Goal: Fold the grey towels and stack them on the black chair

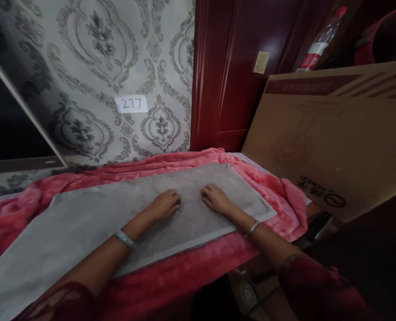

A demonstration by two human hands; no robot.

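A grey, soft-looking cloth [94, 223] with a paler edge lies spread out and nearly flat in front of me. My left hand [166, 203] rests on its middle, fingers loosely bent and a little apart. To the right, my right hand [217, 199] touches the same cloth, its fingers also bent and slightly spread. No fold of cloth shows raised between the fingers of either hand. A gap of bare cloth separates the two hands. Beneath the cloth is a pink plush blanket [285, 205], bunched along the back and right side.
A large cardboard box [332, 133] leans at the right, with a red-capped plastic bottle [321, 42] behind it. A patterned wall with a paper label [131, 104] and a dark red door [228, 76] stand behind. A dark screen [10, 116] is at the left.
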